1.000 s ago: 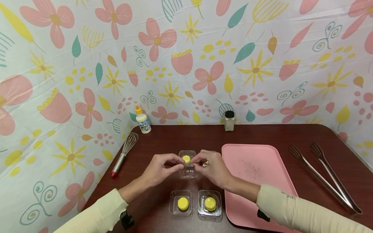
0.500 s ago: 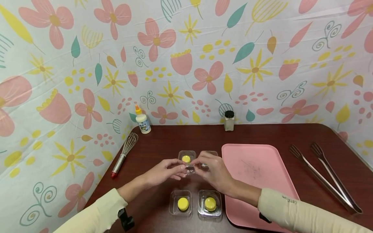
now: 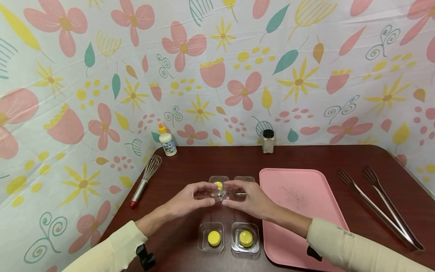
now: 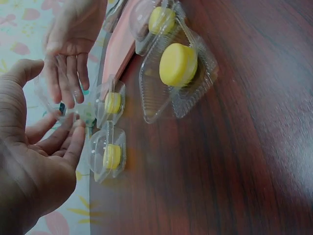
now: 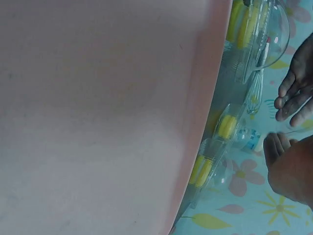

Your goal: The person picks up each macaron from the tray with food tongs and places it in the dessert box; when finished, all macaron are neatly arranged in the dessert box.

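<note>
Between my hands is a clear domed plastic lid [image 3: 220, 195]. My left hand [image 3: 189, 198] holds its left side between fingers and thumb; my right hand [image 3: 255, 198] holds the right side the same way. Just behind, partly hidden by the fingers, a yellow round cake [image 3: 218, 185] like a macaron sits in a clear box at back left. In the left wrist view the lid shows faintly between the left hand [image 4: 36, 156] and the right hand [image 4: 76, 36]. Two clear boxes nearer me hold a yellow cake [image 3: 214, 238] and another yellow cake [image 3: 246, 238].
Another clear box [image 3: 245, 178] is half hidden behind the right hand. A pink tray [image 3: 299, 211] lies right of the boxes, with metal tongs [image 3: 384, 207] beyond it. A whisk [image 3: 146, 179] and a glue bottle [image 3: 167, 141] stand left; a black-capped jar [image 3: 268, 141] is at the back.
The thumbs have moved down and the fingers spread wider around the clear lid, which was tilted between pinched fingertips half a second ago. The boxes and tray stay put.
</note>
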Available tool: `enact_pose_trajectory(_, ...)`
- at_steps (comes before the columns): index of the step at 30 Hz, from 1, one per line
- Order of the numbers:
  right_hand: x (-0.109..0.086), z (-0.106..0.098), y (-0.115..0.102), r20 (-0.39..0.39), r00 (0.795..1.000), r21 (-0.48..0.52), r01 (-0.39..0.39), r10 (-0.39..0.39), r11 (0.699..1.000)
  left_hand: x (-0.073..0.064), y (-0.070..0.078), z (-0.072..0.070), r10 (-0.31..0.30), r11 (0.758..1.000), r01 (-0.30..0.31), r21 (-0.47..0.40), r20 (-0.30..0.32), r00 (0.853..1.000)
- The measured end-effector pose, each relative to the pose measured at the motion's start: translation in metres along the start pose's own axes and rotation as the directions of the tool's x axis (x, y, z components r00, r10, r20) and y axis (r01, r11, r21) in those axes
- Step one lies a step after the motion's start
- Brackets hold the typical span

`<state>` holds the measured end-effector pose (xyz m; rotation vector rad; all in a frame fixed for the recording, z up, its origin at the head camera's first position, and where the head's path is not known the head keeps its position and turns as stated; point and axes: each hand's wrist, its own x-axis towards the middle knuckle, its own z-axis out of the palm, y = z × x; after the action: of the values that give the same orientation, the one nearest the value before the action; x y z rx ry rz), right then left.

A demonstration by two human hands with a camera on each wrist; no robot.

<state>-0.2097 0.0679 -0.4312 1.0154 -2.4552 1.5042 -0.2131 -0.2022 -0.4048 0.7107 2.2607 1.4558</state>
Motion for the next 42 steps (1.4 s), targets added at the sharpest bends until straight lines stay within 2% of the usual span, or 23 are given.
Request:
enact_pose_trajectory(2, -0.001, -0.001, 0.001, 0.037, 0.998, 0.022, -0.049, 0.048, 0.999, -0.001, 0.000, 0.000, 0.018, 1.000, -0.017, 0.023, -0.004, 1.000)
enact_pose_trajectory(6, -0.001, -0.002, 0.002, 0.092, 0.991, 0.076, -0.103, 0.095, 0.992, -0.005, 0.000, 0.001, 0.056, 0.995, -0.053, 0.086, -0.028, 0.998)
enact_pose_trajectory(11, -0.002, -0.004, 0.002, 0.149, 0.982, 0.151, -0.135, 0.113, 0.979, -0.010, 0.000, 0.004, 0.116, 0.984, -0.109, 0.142, -0.044, 0.992)
enact_pose_trajectory(14, -0.003, -0.004, 0.002, 0.161, 0.983, 0.144, -0.116, 0.092, 0.983, -0.012, -0.002, 0.006, 0.178, 0.963, -0.165, 0.215, -0.043, 0.983)
enact_pose_trajectory(19, -0.007, 0.001, 0.001, 0.148, 0.989, 0.026, -0.035, 0.031, 0.999, -0.018, -0.008, 0.008, 0.258, 0.894, -0.239, 0.380, 0.001, 0.966)
enact_pose_trajectory(22, -0.010, 0.005, -0.001, 0.156, 0.988, -0.051, -0.003, 0.011, 0.999, -0.023, -0.011, 0.008, 0.266, 0.836, -0.256, 0.485, 0.048, 0.963)
enact_pose_trajectory(24, -0.011, 0.008, -0.002, 0.177, 0.984, -0.080, 0.011, 0.003, 0.997, -0.026, -0.013, 0.008, 0.282, 0.790, -0.277, 0.547, 0.077, 0.956)
enact_pose_trajectory(27, -0.012, 0.012, -0.005, 0.212, 0.977, -0.123, 0.031, -0.004, 0.992, -0.030, -0.015, 0.007, 0.328, 0.723, -0.328, 0.608, 0.117, 0.938)
enact_pose_trajectory(31, -0.015, 0.017, -0.011, 0.254, 0.967, -0.172, 0.062, -0.017, 0.983, -0.037, -0.019, 0.006, 0.383, 0.653, -0.392, 0.648, 0.164, 0.909)
enact_pose_trajectory(37, -0.022, 0.026, -0.016, 0.308, 0.951, -0.233, 0.080, -0.004, 0.969, -0.045, -0.025, 0.007, 0.416, 0.578, -0.457, 0.676, 0.238, 0.878)
enact_pose_trajectory(40, -0.025, 0.030, -0.017, 0.322, 0.947, -0.244, 0.088, -0.005, 0.966, -0.048, -0.028, 0.008, 0.421, 0.560, -0.475, 0.678, 0.260, 0.869)
enact_pose_trajectory(42, -0.026, 0.033, -0.017, 0.329, 0.944, -0.250, 0.096, -0.009, 0.963, -0.050, -0.029, 0.009, 0.417, 0.559, -0.481, 0.675, 0.272, 0.867)
